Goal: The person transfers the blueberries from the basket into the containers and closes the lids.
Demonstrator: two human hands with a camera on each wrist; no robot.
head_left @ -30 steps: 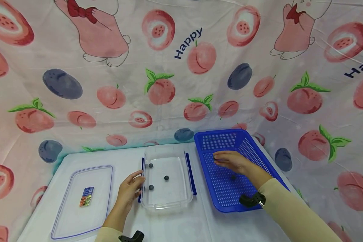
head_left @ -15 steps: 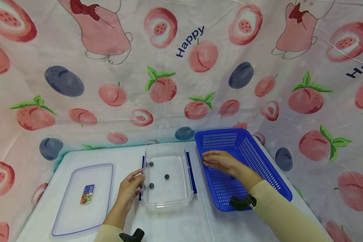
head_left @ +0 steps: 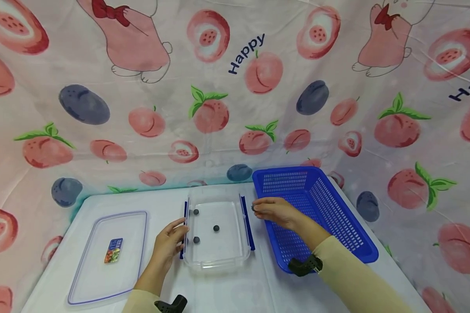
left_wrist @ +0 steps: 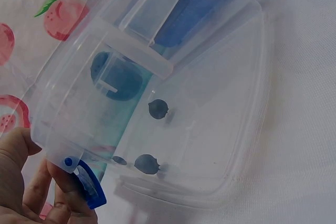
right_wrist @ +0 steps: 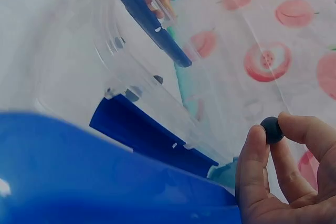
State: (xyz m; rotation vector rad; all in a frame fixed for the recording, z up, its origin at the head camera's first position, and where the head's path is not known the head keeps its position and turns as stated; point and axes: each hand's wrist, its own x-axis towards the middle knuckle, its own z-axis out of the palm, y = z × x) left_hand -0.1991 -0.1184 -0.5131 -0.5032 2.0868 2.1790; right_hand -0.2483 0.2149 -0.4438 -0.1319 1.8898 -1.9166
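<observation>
A clear plastic box with blue side latches sits in the middle of the white table, and three blueberries lie spread over its floor. My left hand grips the box's left side, fingers around the blue latch and the rim. Between thumb and fingertips, my right hand pinches another dark blueberry. That hand is raised over the left rim of a blue basket, just right of the box. The right forearm covers part of the basket's floor in the head view.
To the left, a clear lid with a blue edge lies flat and bears a small colourful label. A fruit-print cloth hangs behind the table. The basket's left wall stands close to the box's right latch.
My right hand has moved left from inside the basket to its left rim, carrying the blueberry. The left hand stays on the box, and the berries there lie as before.
</observation>
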